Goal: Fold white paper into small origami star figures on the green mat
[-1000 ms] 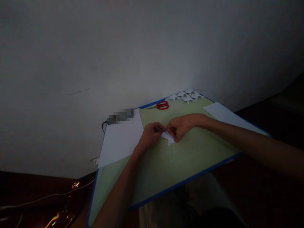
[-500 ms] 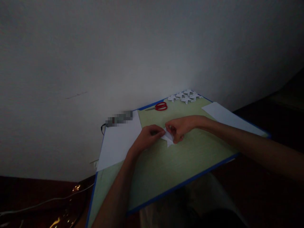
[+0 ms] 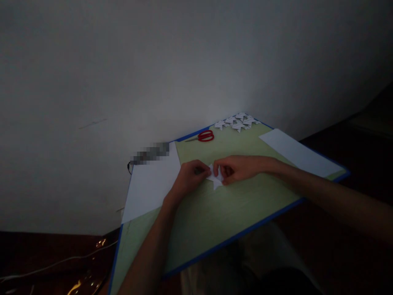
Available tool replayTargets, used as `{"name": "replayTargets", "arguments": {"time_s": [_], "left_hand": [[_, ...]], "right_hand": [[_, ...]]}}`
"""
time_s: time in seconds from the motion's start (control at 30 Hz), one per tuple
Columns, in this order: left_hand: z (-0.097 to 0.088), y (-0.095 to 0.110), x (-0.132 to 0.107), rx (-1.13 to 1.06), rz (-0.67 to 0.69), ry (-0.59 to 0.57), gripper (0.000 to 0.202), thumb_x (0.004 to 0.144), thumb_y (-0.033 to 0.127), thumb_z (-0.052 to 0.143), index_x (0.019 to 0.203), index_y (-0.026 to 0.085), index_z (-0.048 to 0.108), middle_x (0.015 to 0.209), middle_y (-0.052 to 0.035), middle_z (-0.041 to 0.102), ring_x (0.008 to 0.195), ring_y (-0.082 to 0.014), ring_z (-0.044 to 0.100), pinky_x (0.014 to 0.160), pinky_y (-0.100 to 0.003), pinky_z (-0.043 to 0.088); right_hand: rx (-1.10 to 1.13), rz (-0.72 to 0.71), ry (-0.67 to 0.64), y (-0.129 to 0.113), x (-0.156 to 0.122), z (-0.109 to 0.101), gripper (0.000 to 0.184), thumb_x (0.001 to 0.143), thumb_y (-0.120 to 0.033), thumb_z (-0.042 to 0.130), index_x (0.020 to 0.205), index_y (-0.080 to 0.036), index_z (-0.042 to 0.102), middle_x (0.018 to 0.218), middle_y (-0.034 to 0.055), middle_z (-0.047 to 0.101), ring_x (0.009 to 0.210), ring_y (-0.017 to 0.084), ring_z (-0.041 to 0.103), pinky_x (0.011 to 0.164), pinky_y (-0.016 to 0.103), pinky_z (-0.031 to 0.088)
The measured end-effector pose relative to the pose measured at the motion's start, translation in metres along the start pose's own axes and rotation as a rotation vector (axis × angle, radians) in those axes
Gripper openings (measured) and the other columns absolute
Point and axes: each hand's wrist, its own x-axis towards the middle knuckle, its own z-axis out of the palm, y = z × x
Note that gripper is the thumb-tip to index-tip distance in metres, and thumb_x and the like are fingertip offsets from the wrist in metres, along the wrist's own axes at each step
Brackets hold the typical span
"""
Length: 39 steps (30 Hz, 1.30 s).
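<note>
A small piece of folded white paper (image 3: 217, 181) with pointed corners lies at the middle of the green tabletop (image 3: 233, 209). My left hand (image 3: 192, 174) pinches its left edge between thumb and fingers. From the other side, my right hand (image 3: 233, 170) has its bent fingers and thumb on the paper's right part, which they partly cover. The finer folds under the fingers are too dark and small to make out.
Red-handled scissors (image 3: 205, 136) lie near the back edge. Several folded paper shapes (image 3: 239, 125) sit together at the far corner. White sheets lie left (image 3: 150, 184) and right (image 3: 301, 153). A blurred-out object (image 3: 150, 153) rests at the back left, against the wall (image 3: 184, 61).
My right hand has turned and lowered slightly at the wrist, its fingers shifting on the folded paper. My left hand keeps its pinch. The whole view has shifted a little.
</note>
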Motion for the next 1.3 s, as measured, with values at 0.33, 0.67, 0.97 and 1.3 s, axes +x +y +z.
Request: {"name": "replayTargets", "arguments": {"time_s": [0.33,0.67,0.97,1.3], "left_hand": [[0.003,-0.001,0.0,0.018,-0.004,0.016,0.006,0.079,0.018,0.069,0.082,0.017,0.074,0.083,-0.0044,0.076,0.075,-0.0167,0.068,0.071,-0.028,0.051],[0.003,-0.002,0.0,0.027,0.05,0.018,0.007,0.079,0.014,0.066,0.082,0.017,0.072,0.081,-0.0039,0.073,0.075,-0.0158,0.065,0.07,-0.027,0.049],[0.005,0.003,-0.001,-0.044,-0.01,0.011,0.011,0.079,0.011,0.066,0.088,0.017,0.065,0.076,-0.0008,0.069,0.069,-0.0138,0.064,0.065,-0.024,0.048],[0.005,0.002,-0.002,0.007,0.02,0.018,0.013,0.078,0.008,0.066,0.088,0.017,0.067,0.08,-0.0008,0.068,0.07,-0.0132,0.062,0.068,-0.025,0.048]], "right_hand": [[0.063,0.103,0.005,0.001,0.013,0.001,0.028,0.082,-0.037,0.073,0.094,-0.015,0.06,0.065,-0.0014,0.065,0.055,0.012,0.061,0.054,0.022,0.045],[0.003,0.16,-0.064,-0.004,0.016,-0.002,0.036,0.082,-0.033,0.073,0.109,-0.017,0.056,0.074,-0.0009,0.067,0.056,0.012,0.061,0.055,0.022,0.043],[-0.363,-0.119,0.171,-0.014,-0.006,0.023,0.026,0.094,-0.022,0.057,0.117,-0.02,0.069,0.097,0.0074,0.071,0.08,0.018,0.063,0.072,0.028,0.042],[-0.866,-0.228,0.22,-0.021,-0.026,0.044,0.043,0.096,-0.019,0.05,0.139,-0.016,0.056,0.104,0.0137,0.062,0.078,0.02,0.059,0.074,0.033,0.046]]}}
